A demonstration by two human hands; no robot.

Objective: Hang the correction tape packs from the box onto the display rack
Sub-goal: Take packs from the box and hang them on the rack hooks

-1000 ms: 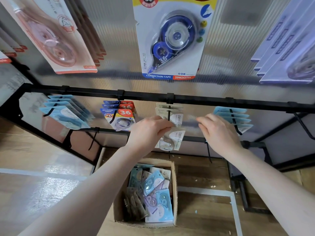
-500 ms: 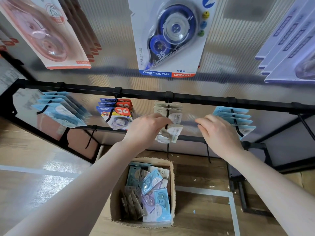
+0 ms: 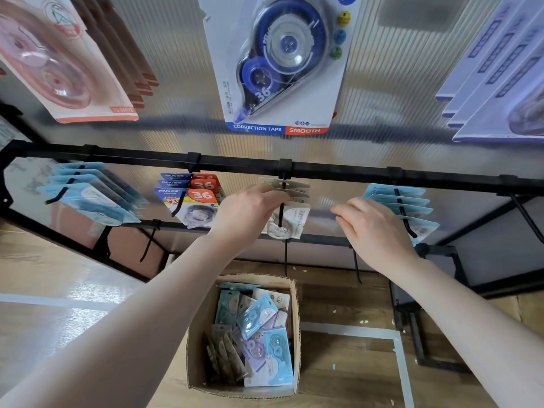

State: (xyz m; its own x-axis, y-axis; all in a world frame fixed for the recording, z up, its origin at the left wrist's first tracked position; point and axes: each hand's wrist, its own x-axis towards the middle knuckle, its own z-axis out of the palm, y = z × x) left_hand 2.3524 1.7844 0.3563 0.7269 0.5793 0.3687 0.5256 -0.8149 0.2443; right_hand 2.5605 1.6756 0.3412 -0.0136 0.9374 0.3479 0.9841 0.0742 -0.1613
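Head view, looking down along a black display rack backed by ribbed translucent panel; left hand up at the middle hook, fingers curled onto the left edge of the front beige correction tape pack on that hook, the pack tilted and threaded on the hook with more beige packs stacked behind it; right hand raised just right of the same hook, fingers loosely bent and together, holding nothing, apart from the pack and close beside the light blue packs on the next hook right.

Further left on the same rail: packs marked "36" in red and blue, then another light blue set at the far left; upper row holds a large blue pack printed "CORRECTION TAPE SMOOTH", a pink pack to its left, pale lilac packs to its right.

Below, on the wooden floor, an open cardboard box sits between the forearms; inside it a loose heap of packs, blue, lilac, beige, lying at mixed angles.
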